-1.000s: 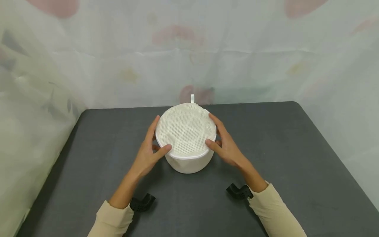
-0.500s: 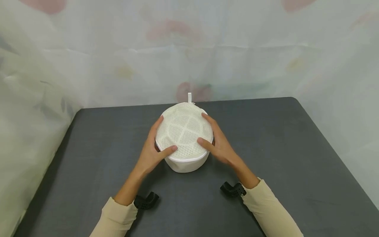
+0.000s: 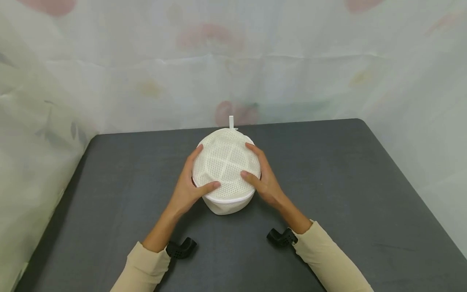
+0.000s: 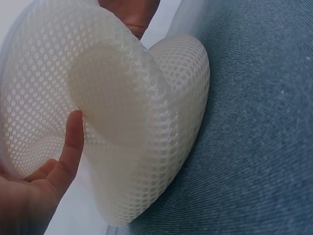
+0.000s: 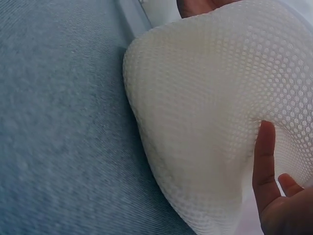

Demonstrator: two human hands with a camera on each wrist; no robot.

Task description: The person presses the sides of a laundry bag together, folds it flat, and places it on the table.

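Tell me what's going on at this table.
A person in beige sleeves has both hands on a round white mesh laundry bag standing on a dark grey table. The left hand cups its left side, thumb on the mesh top; the right hand cups the right side likewise. The mesh is dented and squeezed inward between them, which the wrist views show as deep folds. A small white loop sticks up at the bag's far edge.
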